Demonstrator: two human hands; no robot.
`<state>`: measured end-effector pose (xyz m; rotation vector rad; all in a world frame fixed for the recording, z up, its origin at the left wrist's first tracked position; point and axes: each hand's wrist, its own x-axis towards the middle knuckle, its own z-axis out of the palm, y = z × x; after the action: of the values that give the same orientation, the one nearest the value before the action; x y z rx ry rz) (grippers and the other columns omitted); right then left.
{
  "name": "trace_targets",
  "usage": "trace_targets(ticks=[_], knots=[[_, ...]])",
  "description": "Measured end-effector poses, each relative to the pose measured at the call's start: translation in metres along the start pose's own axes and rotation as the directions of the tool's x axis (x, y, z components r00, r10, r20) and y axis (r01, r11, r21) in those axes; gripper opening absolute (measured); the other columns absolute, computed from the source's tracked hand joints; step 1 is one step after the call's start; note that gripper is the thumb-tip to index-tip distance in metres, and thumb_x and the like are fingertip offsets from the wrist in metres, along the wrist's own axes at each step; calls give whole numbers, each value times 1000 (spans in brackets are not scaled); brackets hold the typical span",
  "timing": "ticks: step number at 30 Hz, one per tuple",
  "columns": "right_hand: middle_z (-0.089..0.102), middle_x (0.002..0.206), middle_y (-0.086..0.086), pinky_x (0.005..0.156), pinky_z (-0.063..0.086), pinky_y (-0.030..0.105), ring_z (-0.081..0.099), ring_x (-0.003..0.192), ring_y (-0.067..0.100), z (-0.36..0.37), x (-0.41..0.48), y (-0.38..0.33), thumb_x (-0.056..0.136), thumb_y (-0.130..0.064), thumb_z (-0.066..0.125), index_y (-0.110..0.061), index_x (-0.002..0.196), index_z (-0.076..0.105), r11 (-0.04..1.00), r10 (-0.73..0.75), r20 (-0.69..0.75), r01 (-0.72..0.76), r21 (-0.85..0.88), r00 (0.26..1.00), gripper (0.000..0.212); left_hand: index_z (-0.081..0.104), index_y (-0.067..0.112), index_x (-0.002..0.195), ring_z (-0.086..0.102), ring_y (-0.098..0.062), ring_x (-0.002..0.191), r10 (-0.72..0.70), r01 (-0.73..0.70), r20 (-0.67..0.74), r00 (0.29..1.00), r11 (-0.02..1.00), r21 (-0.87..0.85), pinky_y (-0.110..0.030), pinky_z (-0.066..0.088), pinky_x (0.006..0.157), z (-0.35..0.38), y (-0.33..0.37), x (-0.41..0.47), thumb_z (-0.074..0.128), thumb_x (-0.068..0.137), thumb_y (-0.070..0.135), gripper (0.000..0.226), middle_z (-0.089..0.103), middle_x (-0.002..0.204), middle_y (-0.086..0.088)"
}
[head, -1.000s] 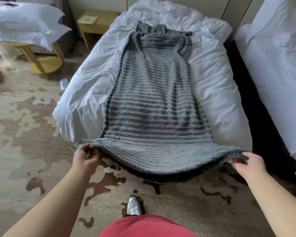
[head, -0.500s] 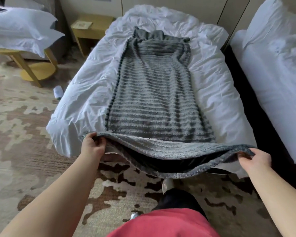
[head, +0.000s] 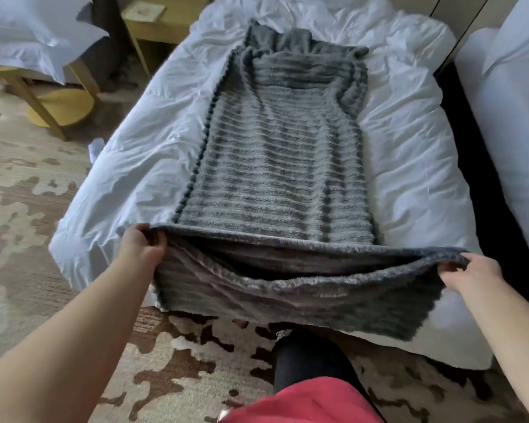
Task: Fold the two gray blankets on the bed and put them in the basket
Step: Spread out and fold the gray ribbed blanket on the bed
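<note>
Left hand [head: 142, 248] grips the near left corner of the gray blanket [head: 281, 154], fingers curled round the hem. It's higher and further over the bed [head: 135, 166] than a second ago, so the underside shows now. The rest lies in a long flat strip up the mattress. Right hand [head: 468, 274] pinches the other corner, I think – thumb's hidden. Looks like the end-to-end fold is starting – basket isn't in view

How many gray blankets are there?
1 that I can tell: the gray blanket lies lengthwise on the white bed, its near end held by the left hand and right hand. Another may be hidden under it.
</note>
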<state>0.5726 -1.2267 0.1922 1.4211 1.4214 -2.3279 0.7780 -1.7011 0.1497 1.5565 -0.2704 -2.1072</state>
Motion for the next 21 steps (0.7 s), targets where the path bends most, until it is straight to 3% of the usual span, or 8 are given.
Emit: trace_targets(ticks=[3,5,7,9,11,13,17,21], knots=[[40,145,7,89,46,27,46,126,22,58,59,-8,101,-10,21,-6,141,38,996,-35,-3,35,-77,999,44,55,10,105,56,-14,110,77,-78,72,994,997,6,-26,46,97,46,-6,46,49,97,19,13,56,109,-2],[31,151,5,96,42,27,38,136,21,86,93,-4,100,-14,21,-11,136,41,971,-39,-4,37,-234,999,41,35,13,141,41,-22,134,107,-112,64,992,990,87,-39,33,111,62,-19,75,48,98,27,47,41,141,-9],[49,130,-5,91,48,19,53,118,12,100,117,11,94,-8,28,-18,95,48,914,22,-19,-28,-405,1000,22,42,11,133,47,-22,125,99,-102,24,995,973,206,-41,28,115,64,-37,91,44,99,28,38,45,134,-9],[45,81,-4,65,47,17,51,76,11,102,133,30,86,-1,34,-16,72,35,854,102,-44,-110,-509,994,20,50,9,119,52,-19,115,60,-47,-43,997,968,247,-39,27,115,56,-57,98,43,100,25,26,51,122,-7],[45,80,4,85,47,21,51,88,17,92,147,51,95,-6,37,-6,84,47,806,113,-57,-125,-579,992,15,39,6,139,38,-22,136,47,-18,-114,992,968,250,-39,32,113,38,-77,99,44,101,22,42,38,148,-8],[53,99,11,93,45,28,52,98,20,75,153,72,97,-8,40,-3,109,52,763,107,-88,-138,-632,990,17,34,6,144,33,-23,140,67,-16,-199,978,970,244,-40,36,110,14,-91,97,44,101,18,46,31,154,-8],[51,76,7,57,41,24,49,63,14,35,150,99,93,-4,45,-10,83,50,716,134,-149,-200,-668,980,13,37,5,142,40,-23,136,31,54,-336,941,969,241,-38,38,109,-41,-109,91,47,99,14,45,38,150,-8],[49,70,6,55,39,25,48,61,14,-15,144,119,92,-3,47,-10,73,49,694,134,-167,-213,-688,977,20,39,6,141,38,-23,137,-98,219,-401,911,938,268,-38,35,111,-90,-132,79,46,99,12,43,36,151,-10]])
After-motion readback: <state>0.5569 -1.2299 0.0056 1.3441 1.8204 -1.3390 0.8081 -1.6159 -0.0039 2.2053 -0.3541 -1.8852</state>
